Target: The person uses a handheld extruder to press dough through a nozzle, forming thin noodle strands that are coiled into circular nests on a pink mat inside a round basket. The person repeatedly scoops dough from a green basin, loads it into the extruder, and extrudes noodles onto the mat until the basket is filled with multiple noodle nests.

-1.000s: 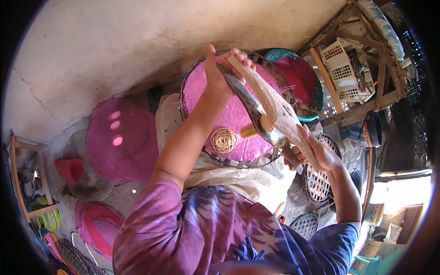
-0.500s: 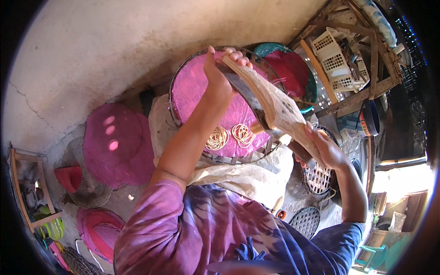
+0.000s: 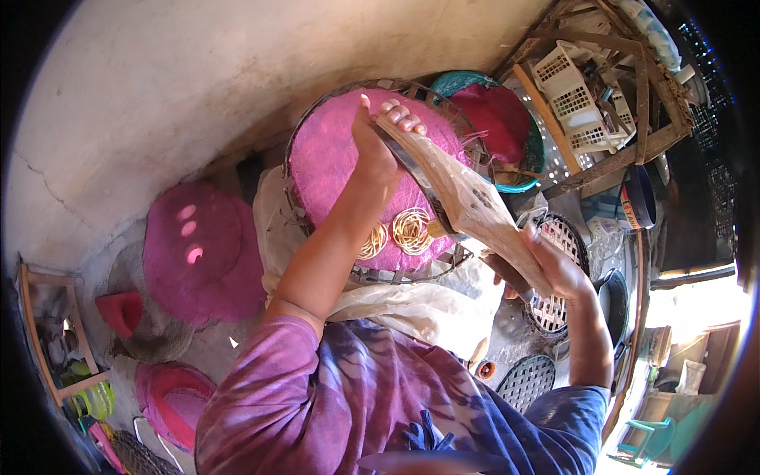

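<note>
Pale wooden slat [image 3: 467,202], held slanted above pink-lined round basket [image 3: 360,170] on concrete floor [image 3: 142,103]. Left hand [image 3: 380,134] clamped on upper end, arm extended; right hand [image 3: 554,265] closed on lower end. Two rattan coils [image 3: 396,233] counted in basket. Two further pink mats [image 3: 202,253] at left.

Purple-and-blue tie-dye shirt [image 3: 356,396]; apparently short-sleeved

Lit by hard daylight, blown out to white glare right of the pink mat [image 3: 332,158]. Dappled bright spots left of it, deep shadow below. Strong fisheye bending toward a black rim. Sharp centrally, soft at the edges.
</note>
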Tool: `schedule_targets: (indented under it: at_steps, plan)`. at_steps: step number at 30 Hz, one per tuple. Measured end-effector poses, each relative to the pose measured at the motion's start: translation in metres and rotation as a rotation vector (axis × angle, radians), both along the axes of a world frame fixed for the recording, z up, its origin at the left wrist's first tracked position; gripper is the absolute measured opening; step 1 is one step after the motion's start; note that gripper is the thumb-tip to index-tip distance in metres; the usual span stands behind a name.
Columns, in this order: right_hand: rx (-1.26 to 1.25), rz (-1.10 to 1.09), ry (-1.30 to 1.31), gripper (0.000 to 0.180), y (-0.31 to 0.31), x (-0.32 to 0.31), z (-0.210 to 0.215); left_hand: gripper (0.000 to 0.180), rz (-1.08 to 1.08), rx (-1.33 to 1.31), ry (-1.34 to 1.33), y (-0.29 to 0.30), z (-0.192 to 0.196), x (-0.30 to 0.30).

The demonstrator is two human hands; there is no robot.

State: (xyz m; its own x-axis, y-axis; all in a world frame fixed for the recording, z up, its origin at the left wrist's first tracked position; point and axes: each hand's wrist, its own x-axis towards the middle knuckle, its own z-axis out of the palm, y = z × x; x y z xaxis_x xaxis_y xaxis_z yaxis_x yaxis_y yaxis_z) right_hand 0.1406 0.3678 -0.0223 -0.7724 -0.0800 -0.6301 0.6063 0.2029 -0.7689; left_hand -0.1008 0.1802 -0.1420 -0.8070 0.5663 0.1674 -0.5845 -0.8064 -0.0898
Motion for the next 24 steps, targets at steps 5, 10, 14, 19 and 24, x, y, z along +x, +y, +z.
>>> schedule_targets:
  at_steps: [5,10,14,19,24]
  plan:
    - [-0.867,-0.297,0.055,0.091,-0.011,-0.02,-0.068,0.038,0.034,0.128,0.009,-0.001,-0.009,-0.003]
    - [-1.046,-0.153,0.19,0.082,-0.01,-0.026,-0.143,0.027,0.11,0.149,0.097,-0.008,-0.009,-0.004]
    - [-0.22,0.09,0.176,0.059,-0.005,-0.033,-0.156,0.024,0.304,0.079,0.126,-0.026,0.005,-0.018]
    - [0.393,0.203,0.632,0.056,-0.03,-0.051,-0.112,0.026,0.225,0.108,0.245,-0.039,0.044,-0.026]
    - [-0.54,0.09,0.2,0.083,0.023,-0.035,-0.03,0.045,0.108,0.04,0.395,-0.015,0.063,-0.034]
